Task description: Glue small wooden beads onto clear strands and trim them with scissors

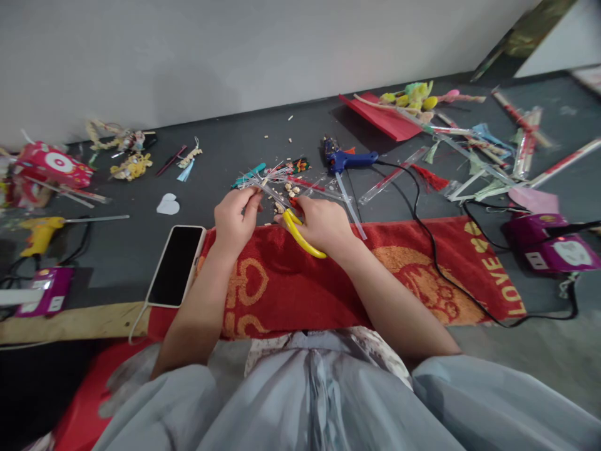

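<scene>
My right hand (323, 227) is closed around yellow-handled scissors (300, 235), whose blades point up-left toward a small bundle of thin wires and sticks (270, 181). My left hand (235, 219) pinches that bundle from the left. Both hands rest at the far edge of a red towel (272, 282) with orange patterns. Small beige crumbs and beads (288, 188) lie just beyond the scissors.
A phone (176, 264) lies left of the towel. A blue glue gun (345, 160) with a black cord sits beyond my hands, a yellow glue gun (40, 233) at far left. Purple boxes (549, 244), red paper (385, 119), tassels and sticks clutter the right side.
</scene>
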### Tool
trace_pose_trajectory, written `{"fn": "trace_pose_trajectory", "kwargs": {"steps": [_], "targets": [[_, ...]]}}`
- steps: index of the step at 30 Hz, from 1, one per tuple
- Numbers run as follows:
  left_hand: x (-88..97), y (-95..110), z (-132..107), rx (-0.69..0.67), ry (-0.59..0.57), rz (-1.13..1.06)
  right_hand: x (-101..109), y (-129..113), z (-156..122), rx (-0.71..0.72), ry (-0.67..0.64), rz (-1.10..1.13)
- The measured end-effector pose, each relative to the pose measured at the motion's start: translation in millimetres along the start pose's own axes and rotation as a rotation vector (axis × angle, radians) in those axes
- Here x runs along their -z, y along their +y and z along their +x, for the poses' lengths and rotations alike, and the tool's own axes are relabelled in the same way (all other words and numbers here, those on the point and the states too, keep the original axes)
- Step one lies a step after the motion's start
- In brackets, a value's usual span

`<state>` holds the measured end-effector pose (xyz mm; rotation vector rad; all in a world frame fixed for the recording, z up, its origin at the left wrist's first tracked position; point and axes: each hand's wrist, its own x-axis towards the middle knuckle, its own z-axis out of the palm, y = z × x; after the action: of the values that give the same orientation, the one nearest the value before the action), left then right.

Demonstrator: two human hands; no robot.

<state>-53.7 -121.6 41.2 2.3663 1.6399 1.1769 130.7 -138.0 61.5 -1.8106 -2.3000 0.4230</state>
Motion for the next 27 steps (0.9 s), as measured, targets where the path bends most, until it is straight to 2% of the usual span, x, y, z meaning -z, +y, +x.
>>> {"fn": "trace_pose_trajectory", "kwargs": {"steps": [4, 11, 18, 27], "targets": [[0.7, -3.0, 0.9, -0.074, -0.047, 0.083, -0.7, -0.4, -1.3, 0.015, 0.002, -0.026], [4.2, -5.3, 2.4, -0.156, -0.126, 0.075, -3.2, 4.9, -1.9, 0.101, 0.05, -0.017], [4.0, -7.7, 0.8, -0.203, -0.123, 0.123, -3.5, 7.4, -1.6, 0.143, 0.052, 0.02], [4.3, -6.9, 1.6, -0.211, -0.092, 0.146, -2.5, 2.9, -1.3, 0.065, 0.012, -0.018]]}}
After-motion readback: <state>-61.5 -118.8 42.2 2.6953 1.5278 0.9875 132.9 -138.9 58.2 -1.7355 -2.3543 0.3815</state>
